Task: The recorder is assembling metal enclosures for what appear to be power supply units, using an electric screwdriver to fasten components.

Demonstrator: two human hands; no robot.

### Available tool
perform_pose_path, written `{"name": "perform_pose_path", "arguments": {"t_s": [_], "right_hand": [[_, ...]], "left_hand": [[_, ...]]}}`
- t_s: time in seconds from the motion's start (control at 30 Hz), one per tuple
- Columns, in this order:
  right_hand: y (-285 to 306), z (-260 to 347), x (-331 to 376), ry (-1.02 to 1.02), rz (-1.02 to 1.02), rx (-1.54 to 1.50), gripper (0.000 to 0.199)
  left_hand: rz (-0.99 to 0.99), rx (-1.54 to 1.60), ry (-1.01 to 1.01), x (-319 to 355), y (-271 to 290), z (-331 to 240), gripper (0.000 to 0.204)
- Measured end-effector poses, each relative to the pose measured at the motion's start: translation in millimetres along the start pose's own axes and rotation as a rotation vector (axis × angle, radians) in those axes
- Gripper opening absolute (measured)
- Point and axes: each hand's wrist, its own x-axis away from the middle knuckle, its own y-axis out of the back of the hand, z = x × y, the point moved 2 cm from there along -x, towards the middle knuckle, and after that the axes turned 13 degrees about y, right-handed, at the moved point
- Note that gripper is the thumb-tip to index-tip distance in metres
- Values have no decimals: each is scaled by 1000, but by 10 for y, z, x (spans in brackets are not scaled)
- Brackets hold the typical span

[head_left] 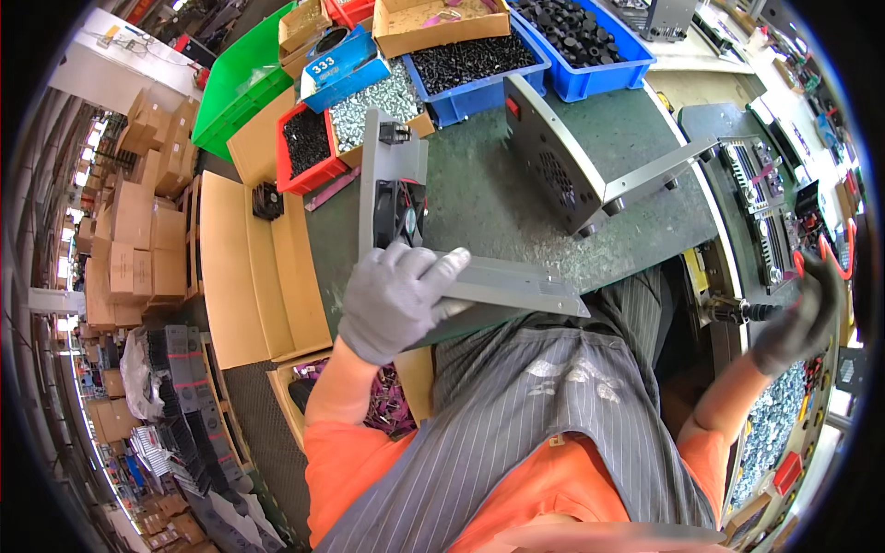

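At the near edge of the green counter (479, 198), a grey metal panel (502, 281) carrying a black fan (398, 212) is clamped by the gloved left hand (395, 300). Further right, a grey metal housing (562, 166) is seen. At far right, the blurred right hand (800, 323) is closed around a red-handled tool (834, 258).

Left hand (398, 300) in a pale grey glove, fingers curled forward and clamped shut in a grip, bare forearm rising from the lower edge out of an orange sleeve. Right hand (800, 321) in a dark glove, blurred, stretched far out to the right side, arm extended; impossible to tell whether closed or spread.
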Motion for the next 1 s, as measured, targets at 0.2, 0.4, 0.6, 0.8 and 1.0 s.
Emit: {"name": "perform_pose_path", "arguments": {"t_s": [0.2, 0.4, 0.6, 0.8, 1.0], "right_hand": [[1865, -2431, 516, -820, 39, 551, 26], [1581, -3850, 1618, -982, 180, -446, 34], [1367, -3448, 1547, -1329, 169, -59, 11], [2032, -2741, 1411, -1262, -292, -189, 16], [2683, -1772, 702, -794, -492, -74, 19]], "left_hand": [[-188, -2, 184, 125, 272, -10, 34], [-120, 4, 209, -75, -30, -35, 35], [-82, -22, 246, -96, -75, -73, 39], [-83, -38, 254, -93, -88, -89, 40], [-135, -85, 263, -163, -135, -105, 39]]}}
